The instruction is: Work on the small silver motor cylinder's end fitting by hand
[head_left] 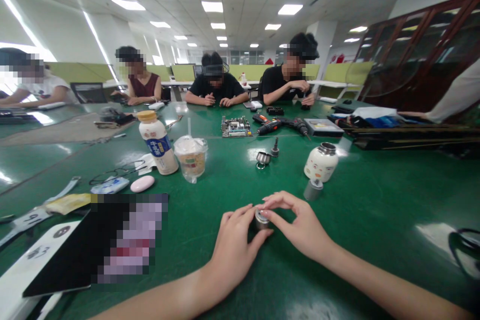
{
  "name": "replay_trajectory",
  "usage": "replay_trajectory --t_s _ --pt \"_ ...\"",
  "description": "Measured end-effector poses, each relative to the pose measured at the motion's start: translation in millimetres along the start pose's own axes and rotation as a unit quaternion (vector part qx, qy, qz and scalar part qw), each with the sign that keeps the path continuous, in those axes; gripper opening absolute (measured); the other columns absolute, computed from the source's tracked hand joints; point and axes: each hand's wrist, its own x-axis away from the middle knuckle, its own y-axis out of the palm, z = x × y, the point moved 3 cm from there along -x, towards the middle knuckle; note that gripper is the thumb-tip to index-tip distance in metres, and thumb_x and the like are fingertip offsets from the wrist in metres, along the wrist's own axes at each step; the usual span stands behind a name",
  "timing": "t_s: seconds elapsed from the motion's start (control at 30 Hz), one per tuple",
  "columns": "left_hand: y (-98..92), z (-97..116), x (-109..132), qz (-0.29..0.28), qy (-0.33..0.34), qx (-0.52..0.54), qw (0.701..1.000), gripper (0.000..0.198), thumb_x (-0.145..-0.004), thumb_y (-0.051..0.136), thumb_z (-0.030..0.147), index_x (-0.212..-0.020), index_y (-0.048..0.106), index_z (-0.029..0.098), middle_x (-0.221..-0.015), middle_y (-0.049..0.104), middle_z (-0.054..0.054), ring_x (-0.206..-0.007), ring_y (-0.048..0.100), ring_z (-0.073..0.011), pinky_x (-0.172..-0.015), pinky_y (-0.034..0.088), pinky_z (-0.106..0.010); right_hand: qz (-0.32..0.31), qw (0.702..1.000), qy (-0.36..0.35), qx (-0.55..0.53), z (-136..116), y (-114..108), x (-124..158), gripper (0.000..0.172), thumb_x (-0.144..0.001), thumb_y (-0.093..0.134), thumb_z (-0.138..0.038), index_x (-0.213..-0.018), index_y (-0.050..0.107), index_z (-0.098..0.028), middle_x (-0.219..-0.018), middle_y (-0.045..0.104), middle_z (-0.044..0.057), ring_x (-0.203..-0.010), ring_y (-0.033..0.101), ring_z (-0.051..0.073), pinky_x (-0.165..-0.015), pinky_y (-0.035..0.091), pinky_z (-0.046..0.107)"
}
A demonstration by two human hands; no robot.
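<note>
A small metal cylinder, like a flask lid part, stands on the green table. My left hand is closed around its side, thumb in front and fingers behind. My right hand pinches at its top rim with thumb and fingertips; anything smaller between those tips is hidden. Farther right stands a white flask, its steel mouth uncovered, with a grey cylindrical part in front of it. Beyond my hands lie a metal lid with a ring and a dark stopper-like piece.
To the left are a milk-tea bottle, a lidded plastic cup, a pink oval case and a dark tablet. Farther back lie a circuit board and power drills. Several people sit across the table.
</note>
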Motion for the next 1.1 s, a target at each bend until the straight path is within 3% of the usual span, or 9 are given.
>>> replay_trajectory --t_s 0.2,0.3,0.47,0.7,0.87,1.0,1.1 --pt "-0.9 1 -1 -0.004 0.006 0.003 1.0 0.04 -0.083 0.074 0.024 -0.12 0.061 0.025 -0.121 0.069 -0.005 -0.112 0.061 -0.0271 -0.092 0.046 -0.044 0.048 0.999 -0.011 -0.001 -2 -5 -2 0.007 -0.087 0.065 -0.028 -0.088 0.063 -0.021 -0.078 0.072 0.001 -0.079 0.07 0.02 -0.082 0.053 0.035" --pt "-1.6 2 0 0.003 0.006 -0.002 1.0 0.039 -0.082 0.075 0.024 -0.119 0.061 0.026 -0.12 0.069 -0.005 -0.111 0.062 -0.0278 -0.092 0.046 -0.044 0.064 0.998 -0.02 0.003 -2 -7 -3 0.01 -0.085 0.067 -0.028 -0.09 0.06 -0.022 -0.082 0.072 0.002 -0.082 0.071 0.02 -0.085 0.052 0.036" --pt "-1.0 1 0 0.004 0.007 0.003 1.0 0.037 -0.083 0.073 0.023 -0.118 0.062 0.025 -0.12 0.069 -0.005 -0.111 0.062 -0.0271 -0.091 0.046 -0.043 0.039 0.999 -0.007 0.016 -1 -3 0 0.023 -0.077 0.076 -0.026 -0.092 0.06 -0.023 -0.084 0.074 0.002 -0.086 0.072 0.023 -0.084 0.053 0.038" --pt "-2.0 2 -1 -0.013 0.003 0.011 1.0 0.04 -0.083 0.073 0.023 -0.121 0.06 0.025 -0.123 0.068 -0.004 -0.112 0.061 -0.0258 -0.092 0.045 -0.043 0.049 0.998 -0.009 -0.025 -2 -4 -2 0.015 -0.081 0.072 -0.026 -0.09 0.061 -0.022 -0.089 0.075 0.003 -0.088 0.073 0.022 -0.084 0.055 0.036" --pt "-1.8 2 0 -0.007 -0.004 0.002 1.0 0.036 -0.083 0.073 0.027 -0.117 0.061 0.022 -0.121 0.069 -0.006 -0.111 0.061 -0.0269 -0.093 0.045 -0.044 0.078 0.997 -0.006 -0.007 21 -15 -13 0.013 -0.084 0.069 -0.027 -0.09 0.06 -0.021 -0.091 0.075 0.005 -0.091 0.072 0.022 -0.088 0.055 0.038" --pt "-1.3 2 0 -0.005 -0.007 -0.007 1.0 0.036 -0.083 0.073 0.028 -0.117 0.062 0.022 -0.121 0.069 -0.007 -0.11 0.062 -0.0278 -0.092 0.046 -0.044 0.011 0.999 0.018 0.026 47 -16 -18 0.013 -0.079 0.071 -0.029 -0.085 0.065 -0.019 -0.086 0.075 0.004 -0.084 0.073 0.021 -0.084 0.056 0.039" --pt "-1.5 3 -1 -0.003 -0.004 -0.006 1.0 0.036 -0.083 0.073 0.028 -0.117 0.062 0.023 -0.12 0.069 -0.007 -0.109 0.062 -0.0276 -0.092 0.046 -0.044 0.008 1.0 0.015 0.024 51 -16 -19 0.012 -0.078 0.072 -0.029 -0.082 0.067 -0.018 -0.084 0.075 0.004 -0.082 0.073 0.021 -0.083 0.057 0.039"
